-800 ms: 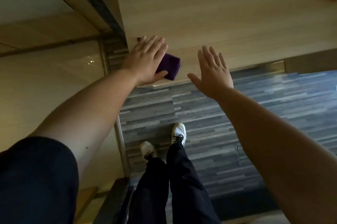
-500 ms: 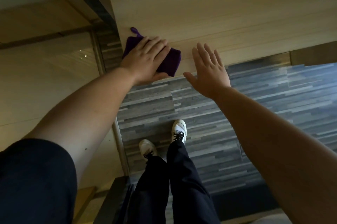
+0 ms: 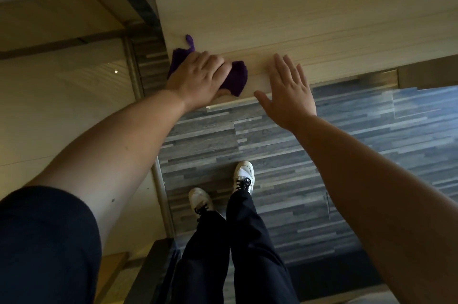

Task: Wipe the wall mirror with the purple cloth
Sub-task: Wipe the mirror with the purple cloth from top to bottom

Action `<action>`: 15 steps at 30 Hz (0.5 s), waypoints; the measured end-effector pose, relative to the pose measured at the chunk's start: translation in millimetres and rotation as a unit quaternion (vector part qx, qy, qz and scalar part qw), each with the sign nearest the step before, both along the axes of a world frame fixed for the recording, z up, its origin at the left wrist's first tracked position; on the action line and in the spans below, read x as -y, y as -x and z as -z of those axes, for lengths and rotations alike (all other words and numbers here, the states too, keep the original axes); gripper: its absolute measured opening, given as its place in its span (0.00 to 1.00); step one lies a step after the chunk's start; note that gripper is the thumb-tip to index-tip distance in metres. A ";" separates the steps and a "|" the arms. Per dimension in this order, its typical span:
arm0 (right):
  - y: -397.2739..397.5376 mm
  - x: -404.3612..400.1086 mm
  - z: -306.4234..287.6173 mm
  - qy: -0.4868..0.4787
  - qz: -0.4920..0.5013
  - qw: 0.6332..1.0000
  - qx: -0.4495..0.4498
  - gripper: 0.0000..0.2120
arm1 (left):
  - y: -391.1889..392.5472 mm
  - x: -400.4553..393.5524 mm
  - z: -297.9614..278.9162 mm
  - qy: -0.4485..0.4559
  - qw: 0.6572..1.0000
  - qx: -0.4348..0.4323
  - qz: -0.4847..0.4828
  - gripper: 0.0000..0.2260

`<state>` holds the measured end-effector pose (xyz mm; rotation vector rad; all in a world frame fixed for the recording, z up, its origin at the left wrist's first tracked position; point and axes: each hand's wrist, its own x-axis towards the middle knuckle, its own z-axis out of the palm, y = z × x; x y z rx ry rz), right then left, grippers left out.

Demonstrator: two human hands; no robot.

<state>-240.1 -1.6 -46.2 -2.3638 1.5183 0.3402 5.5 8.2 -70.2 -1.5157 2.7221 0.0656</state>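
The purple cloth [image 3: 236, 78] lies bunched against a pale, wood-grained upright surface [image 3: 297, 18] near its lower left corner. I cannot tell whether this surface is the mirror glass. My left hand [image 3: 195, 80] grips the cloth, fingers curled over it and thumb tucked below. A small loop of the cloth sticks up above the hand. My right hand [image 3: 288, 90] is spread flat with straight fingers just right of the cloth, at the surface's bottom edge, holding nothing.
A glossy beige panel [image 3: 62, 105] with a metal edge strip stands to the left. Grey striped plank flooring [image 3: 322, 142] runs below. My white shoes [image 3: 244, 175] and dark trouser legs stand close to the wall. A dark ledge [image 3: 148, 266] sits at the lower left.
My left hand's fingers have gone from flat to curled on the cloth, which now bunches and shows more at the hand's left. My right hand has barely moved.
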 end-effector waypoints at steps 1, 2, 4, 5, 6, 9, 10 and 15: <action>-1.6 -0.5 -3.1 0.001 -0.003 1.000 0.001 0.37 | 0.9 -1.5 -2.7 -0.003 1.000 0.001 -0.005 0.21; -3.9 -0.6 -7.3 0.002 -0.006 1.000 0.003 0.36 | 1.4 -3.1 -6.9 -0.007 1.000 0.004 -0.013 0.21; -10.1 0.7 -19.2 0.009 -0.015 1.000 0.010 0.36 | 0.1 -7.0 -18.2 -0.009 0.999 0.012 -0.033 0.21; -13.8 1.8 -27.1 0.013 -0.018 1.000 0.012 0.36 | -1.4 -9.4 -26.0 -0.004 0.999 0.011 -0.044 0.20; -18.1 3.3 -36.8 0.018 -0.021 1.000 0.015 0.36 | -3.9 -11.6 -35.8 0.007 0.999 0.006 -0.052 0.19; -35.3 7.6 -75.1 0.041 -0.027 0.998 0.032 0.36 | -18.5 -16.7 -75.9 0.051 0.996 -0.003 -0.072 0.19; -42.6 8.8 -90.9 0.050 -0.030 0.998 0.039 0.36 | -25.4 -18.2 -92.7 0.070 0.995 -0.003 -0.078 0.19; -87.2 8.2 -190.0 0.111 -0.065 0.990 0.058 0.35 | -70.8 -29.2 -205.4 0.162 0.978 -0.017 -0.130 0.20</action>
